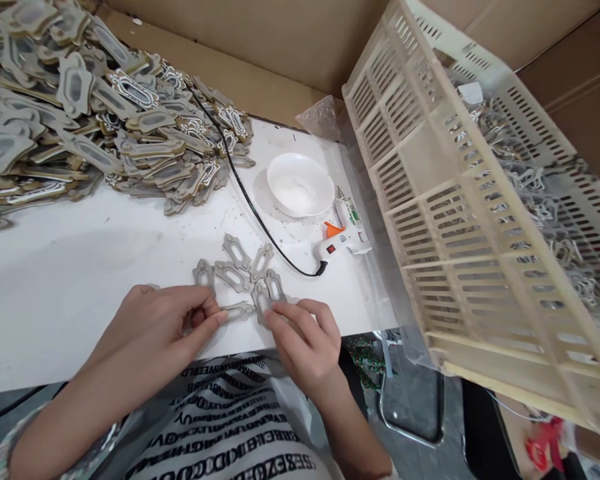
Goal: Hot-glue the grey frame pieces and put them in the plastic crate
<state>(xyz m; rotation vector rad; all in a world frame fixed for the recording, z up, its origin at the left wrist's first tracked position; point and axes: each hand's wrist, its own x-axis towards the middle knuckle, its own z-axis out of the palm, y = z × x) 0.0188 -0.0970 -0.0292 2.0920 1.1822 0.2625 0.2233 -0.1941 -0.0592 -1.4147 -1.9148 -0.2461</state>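
My left hand (173, 320) pinches the end of a small grey frame-shaped piece (239, 311) between thumb and forefinger, low over the white tabletop. The fingers of my right hand (305, 337) are closed on the near end of another grey piece (263, 299), whose tip meets or almost meets the first one. Around them lie several more grey pieces (233, 275) with long oval centres and scalloped ends, loosely fanned out. One grey piece (205, 272) is just beyond my left knuckles. My right thumb is mostly hidden.
A large heap of similar pieces (95, 127), some with white patterns, covers the back left. Beyond my hands are a white bowl (300, 185) and a white glue gun (343, 243) with a black cord (250, 200). A tilted cream plastic crate (430, 173) stands at the right.
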